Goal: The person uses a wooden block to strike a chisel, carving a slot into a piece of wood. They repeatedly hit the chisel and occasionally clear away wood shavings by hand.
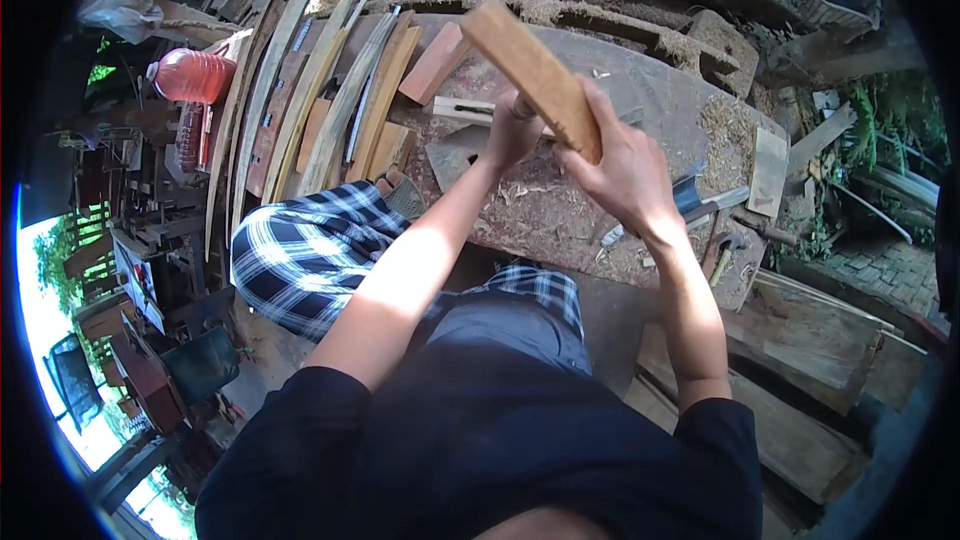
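Note:
My right hand (632,172) is closed around the lower end of a thick wooden block (530,70), which slants up and to the left above the bench. My left hand (512,135) is closed in a fist just left of the block. At its top shows the round end of a tool handle (523,106); the rest of the tool is hidden by the fist. Beside my left hand, a pale wood strip (462,110) with a long slot lies on the workbench (600,230). A reddish wood block (435,62) lies beyond it.
Long planks (300,110) lie side by side at the left, near a red plastic jug (192,75). At the right are wood shavings (728,130), a flat board (768,170) and a hammer (765,228). My bent leg (300,255) rests against the bench's left side.

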Demonstrator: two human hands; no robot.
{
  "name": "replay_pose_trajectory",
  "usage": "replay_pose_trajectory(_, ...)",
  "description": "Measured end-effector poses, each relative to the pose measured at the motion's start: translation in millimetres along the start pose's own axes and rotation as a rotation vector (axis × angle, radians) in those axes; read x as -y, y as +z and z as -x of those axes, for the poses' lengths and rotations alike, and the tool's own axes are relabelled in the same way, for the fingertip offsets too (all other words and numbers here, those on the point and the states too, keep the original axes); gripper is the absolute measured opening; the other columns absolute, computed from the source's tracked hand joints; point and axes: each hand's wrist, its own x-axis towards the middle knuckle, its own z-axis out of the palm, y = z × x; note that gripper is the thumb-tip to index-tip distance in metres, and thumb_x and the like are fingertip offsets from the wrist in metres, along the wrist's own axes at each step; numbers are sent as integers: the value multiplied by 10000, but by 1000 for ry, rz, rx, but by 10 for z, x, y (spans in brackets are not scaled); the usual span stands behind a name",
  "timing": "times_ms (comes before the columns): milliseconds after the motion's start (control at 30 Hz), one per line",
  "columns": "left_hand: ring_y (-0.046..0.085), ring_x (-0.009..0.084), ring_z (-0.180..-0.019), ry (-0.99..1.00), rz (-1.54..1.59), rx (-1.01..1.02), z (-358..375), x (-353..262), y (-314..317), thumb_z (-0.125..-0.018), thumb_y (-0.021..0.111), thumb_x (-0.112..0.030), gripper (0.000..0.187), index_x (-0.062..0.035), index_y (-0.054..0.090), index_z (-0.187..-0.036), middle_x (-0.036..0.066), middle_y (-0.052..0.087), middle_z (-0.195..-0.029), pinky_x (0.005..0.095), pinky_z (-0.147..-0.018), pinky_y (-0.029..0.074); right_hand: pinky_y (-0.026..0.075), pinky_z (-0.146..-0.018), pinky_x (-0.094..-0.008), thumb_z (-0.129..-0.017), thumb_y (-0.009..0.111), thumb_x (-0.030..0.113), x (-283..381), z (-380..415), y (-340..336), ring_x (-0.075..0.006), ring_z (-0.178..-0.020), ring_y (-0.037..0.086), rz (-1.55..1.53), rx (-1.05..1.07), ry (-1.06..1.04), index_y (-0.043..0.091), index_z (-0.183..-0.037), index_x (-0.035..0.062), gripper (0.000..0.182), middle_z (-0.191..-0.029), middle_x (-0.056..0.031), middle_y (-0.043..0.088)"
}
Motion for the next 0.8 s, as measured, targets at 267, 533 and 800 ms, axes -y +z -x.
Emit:
replay_pose_trajectory(267,676,111,-905,-268,119,-14,24,-102,-32,-861,650,41,141,-31,687,-976,32,719,-921,269,-776,525,580,-828,-520,-850,712,322,-31,80,212,-473,-927,701,-170,-25,95,305,-1511,188,788,-1045,-298,692)
replay_pose_trajectory(533,513,58,-687,-369,185,-573,-36,-34,173,-771,699,59,223,-99,543,-780,-62,537,-748,258,-630,411,546,-840,-549,-877,685,405,-445,432,773,-502,-980,670,-478,-242,231,259,-1521,170,807,-1053,-328,681)
replay_pose_trajectory(800,571,107,-799,-433,277,-604,-38,-400,-176,-765,728,80,247,-86,566,-850,-14,575,-829,280,-752,464,529,-807,-588,-877,664,412,-963,629,1435,-519,-925,661,-157,6,412,261,-1500,208,770,-973,-308,693)
